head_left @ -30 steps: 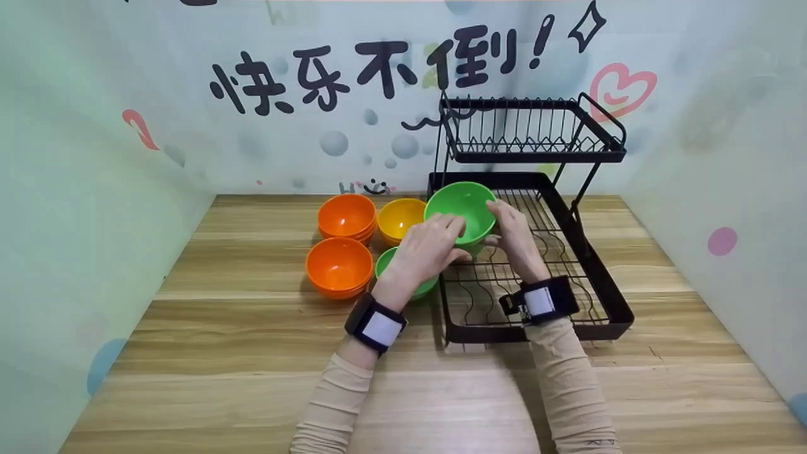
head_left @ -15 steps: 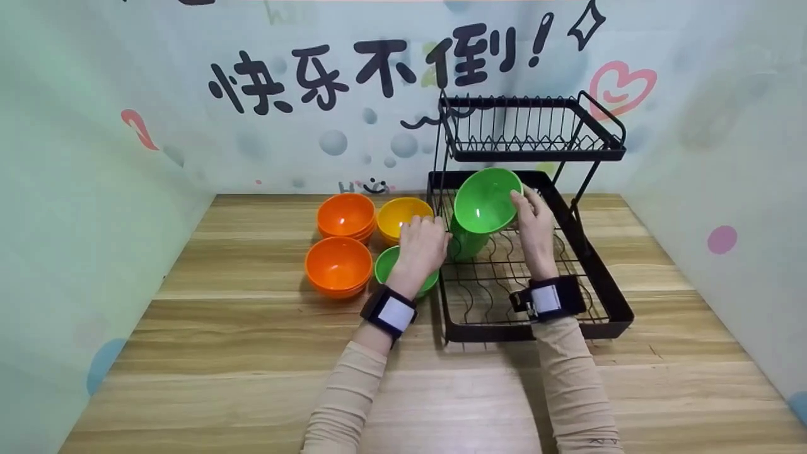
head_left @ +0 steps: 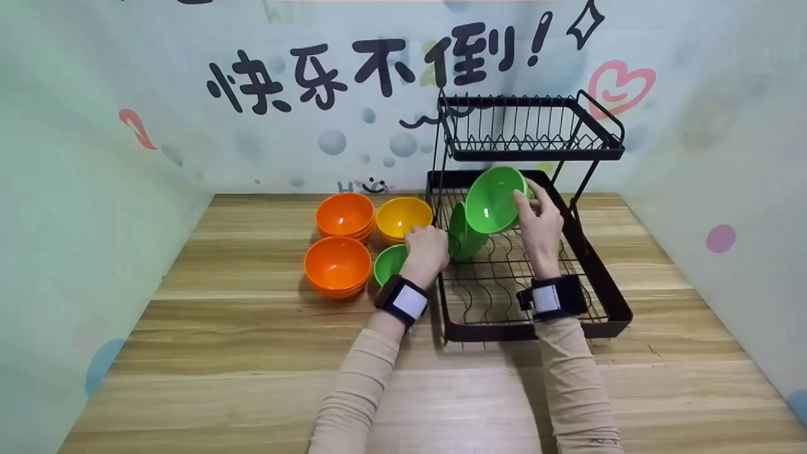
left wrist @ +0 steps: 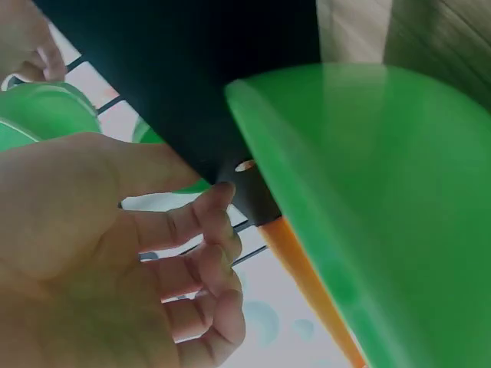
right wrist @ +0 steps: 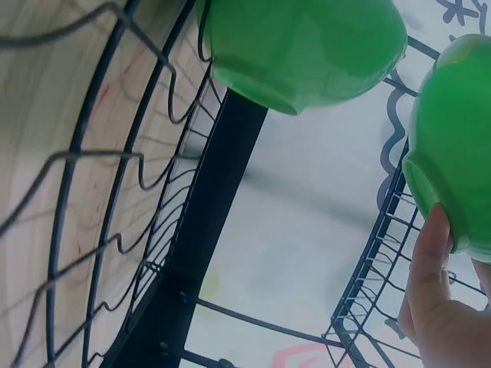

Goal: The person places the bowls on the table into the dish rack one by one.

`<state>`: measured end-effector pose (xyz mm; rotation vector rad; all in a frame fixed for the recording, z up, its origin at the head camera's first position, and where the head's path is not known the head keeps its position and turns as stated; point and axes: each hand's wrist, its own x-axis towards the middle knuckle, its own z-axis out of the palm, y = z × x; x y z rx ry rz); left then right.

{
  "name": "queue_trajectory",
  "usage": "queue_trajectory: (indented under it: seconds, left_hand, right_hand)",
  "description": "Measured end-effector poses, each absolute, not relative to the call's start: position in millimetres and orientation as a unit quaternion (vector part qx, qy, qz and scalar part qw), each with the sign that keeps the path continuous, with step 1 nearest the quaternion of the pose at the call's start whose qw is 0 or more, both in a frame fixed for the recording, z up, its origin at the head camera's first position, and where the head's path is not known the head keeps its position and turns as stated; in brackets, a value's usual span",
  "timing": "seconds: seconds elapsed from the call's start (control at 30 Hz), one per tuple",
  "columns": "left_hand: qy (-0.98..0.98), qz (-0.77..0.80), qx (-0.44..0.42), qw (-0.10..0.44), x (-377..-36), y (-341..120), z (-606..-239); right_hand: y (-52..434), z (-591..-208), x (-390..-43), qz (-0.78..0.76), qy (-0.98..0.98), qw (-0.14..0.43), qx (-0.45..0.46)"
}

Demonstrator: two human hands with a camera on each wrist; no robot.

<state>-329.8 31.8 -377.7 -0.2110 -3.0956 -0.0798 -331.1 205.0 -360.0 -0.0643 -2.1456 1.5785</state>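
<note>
My right hand grips a green bowl by its rim, tilted on edge above the back of the lower tier of the black dish rack. A second green bowl stands on edge in the rack wires just in front of it. In the right wrist view the held bowl is at the right, my fingers under it, and the racked bowl at the top. My left hand hovers by the rack's left edge with loosely curled fingers and holds nothing. A third green bowl sits below it on the table.
Left of the rack stand stacked orange bowls, another orange bowl and a yellow bowl. The rack's upper tier hangs over the back. Walls close in the wooden table on three sides.
My left hand let go of the green bowl and drew back to the rack's left edge. My right hand carried the bowl further back and tilted it more upright.
</note>
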Motion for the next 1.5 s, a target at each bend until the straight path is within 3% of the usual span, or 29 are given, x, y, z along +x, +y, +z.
queue_trajectory:
  seconds: [0.4, 0.77, 1.5]
  left_hand:
    - [-0.998, -0.02, -0.049, 0.027, -333.8, 39.4, -388.2]
    - [-0.994, -0.025, -0.039, 0.1, -328.8, 42.9, -400.0]
    - [-0.993, -0.022, -0.027, 0.116, -327.3, 40.7, -401.4]
  right_hand:
    - [208.6, -359.8, -334.7, 0.531, -0.791, 0.303, -0.032]
    - [208.2, -363.8, -336.4, 0.505, -0.794, 0.334, -0.056]
    - [201.9, -367.0, -344.3, 0.431, -0.855, 0.277, -0.077]
